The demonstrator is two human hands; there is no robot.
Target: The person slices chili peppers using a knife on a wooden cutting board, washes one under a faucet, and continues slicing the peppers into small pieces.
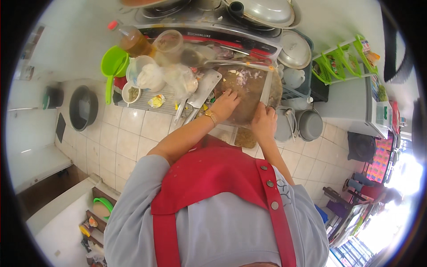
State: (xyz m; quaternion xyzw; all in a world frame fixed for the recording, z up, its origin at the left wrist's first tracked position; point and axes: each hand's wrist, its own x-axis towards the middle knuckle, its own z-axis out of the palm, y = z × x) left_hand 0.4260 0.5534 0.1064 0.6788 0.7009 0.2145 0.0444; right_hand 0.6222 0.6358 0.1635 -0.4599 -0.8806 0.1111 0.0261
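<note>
My right hand point(264, 122) grips a kitchen knife point(266, 87) at the right side of a round wooden chopping board point(245, 111); its blade points away from me and the handle is hidden in my fist. My left hand point(227, 104), with a gold watch on the wrist, rests on the board's left part with bent fingers. Whether anything small is under those fingertips cannot be made out. Chopped purple-white onion point(245, 77) lies scattered at the board's far side, with a few pale pieces beside it. A metal cleaver point(207, 87) lies left of the board.
Beyond the board are a ladle point(191, 58) and a gas stove point(200, 33). Leftward stand a plastic bag point(181, 81), a white cup point(131, 93), a green dipper point(113, 61) and an oil bottle point(133, 41). Grey pots point(310, 125) sit at right. A person point(373, 192) is far right.
</note>
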